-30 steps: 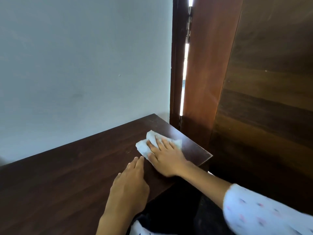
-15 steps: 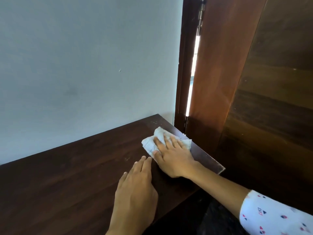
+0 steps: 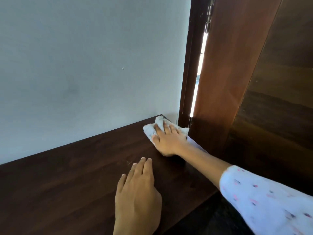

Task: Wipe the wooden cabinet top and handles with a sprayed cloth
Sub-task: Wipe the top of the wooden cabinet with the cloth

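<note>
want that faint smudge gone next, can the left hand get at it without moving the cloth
Probably yes: the left hand lies flat on the cabinet top, fingertips just short of the smudge, nothing between.

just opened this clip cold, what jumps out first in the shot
The right hand presses a crumpled white cloth flat on the far right corner of the dark wooden cabinet top, by the wall. The left hand lies flat on the wood, nearer. A bright slit of daylight shows beside the door.
</note>
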### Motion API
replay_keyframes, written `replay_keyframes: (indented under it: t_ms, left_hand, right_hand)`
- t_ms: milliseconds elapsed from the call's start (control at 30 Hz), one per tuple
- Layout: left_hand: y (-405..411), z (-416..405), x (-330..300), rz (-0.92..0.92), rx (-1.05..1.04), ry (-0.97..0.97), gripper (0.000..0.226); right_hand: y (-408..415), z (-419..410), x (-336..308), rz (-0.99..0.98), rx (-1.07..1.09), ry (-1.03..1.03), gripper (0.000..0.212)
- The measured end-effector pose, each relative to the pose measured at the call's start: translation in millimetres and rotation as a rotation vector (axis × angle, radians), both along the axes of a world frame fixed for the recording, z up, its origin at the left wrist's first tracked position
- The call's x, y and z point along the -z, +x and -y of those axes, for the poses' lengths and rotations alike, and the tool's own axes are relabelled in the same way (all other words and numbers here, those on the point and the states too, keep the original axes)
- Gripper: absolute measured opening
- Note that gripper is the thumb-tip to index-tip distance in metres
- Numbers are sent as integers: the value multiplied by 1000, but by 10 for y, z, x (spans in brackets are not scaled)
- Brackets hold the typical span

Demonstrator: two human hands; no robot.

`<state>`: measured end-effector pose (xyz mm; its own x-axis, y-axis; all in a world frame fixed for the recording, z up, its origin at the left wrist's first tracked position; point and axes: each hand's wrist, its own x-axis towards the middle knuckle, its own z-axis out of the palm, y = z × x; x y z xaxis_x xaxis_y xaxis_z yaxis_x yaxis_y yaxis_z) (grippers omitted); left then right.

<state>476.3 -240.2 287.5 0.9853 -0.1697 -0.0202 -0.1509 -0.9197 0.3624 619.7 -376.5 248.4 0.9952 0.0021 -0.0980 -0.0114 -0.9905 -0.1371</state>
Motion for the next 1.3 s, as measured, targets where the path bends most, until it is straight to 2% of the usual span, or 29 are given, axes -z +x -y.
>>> replay_keyframes:
  t_ms: [100, 300, 467, 533, 600, 700, 767, 833, 933, 1000, 1067, 1133, 1200, 1233, 1300]
  left_hand:
    - [-35, 31, 10, 7, -8, 0, 63]
    - [-5, 23, 14, -50, -28, 17, 65]
    - [14, 47, 4, -34, -26, 5, 65]
    - [-6, 53, 14, -19, -27, -3, 64]
    - [-21, 67, 16, -7, -30, -8, 64]
    - [-10, 72, 21, -3, -24, -18, 63]
    - [14, 71, 15, -13, -22, -14, 64]
    - [30, 72, 8, -25, -22, -13, 64]
    - [42, 80, -2, -43, -7, -7, 65]
    - [49, 92, -8, -56, 8, 0, 66]
    - [49, 105, -11, -60, 19, -1, 67]
    - [54, 110, -9, -38, 17, 0, 66]
    - [58, 97, 5, -22, 6, -8, 66]
    - [63, 96, 7, -23, 2, -4, 66]
    - [78, 104, 5, -35, -4, -2, 66]
  right_hand:
    - [313, -57, -84, -4, 108, -27, 57]
    - [-13, -79, -27, 3, -254, -42, 56]
    - [291, -25, -73, -5, 89, -47, 57]
    - [526, -140, -102, 0, 131, -81, 56]
    - [632, -249, -88, 37, 10, -115, 55]
    - [409, -331, -28, 38, -353, -110, 54]
    - [227, -245, 42, 18, -455, -79, 54]
    - [234, -79, 51, 12, -372, -73, 54]
    - [515, 15, -23, -12, -61, -55, 55]
    - [689, -92, -69, -8, 63, -44, 56]
    - [722, -234, -89, 51, -30, -113, 54]
    - [565, -293, -97, 120, -290, -144, 52]
    - [257, -236, -64, 110, -524, -112, 52]
    - [102, -165, -29, 93, -578, -84, 52]
    - [-46, 36, -3, 70, -538, -52, 52]
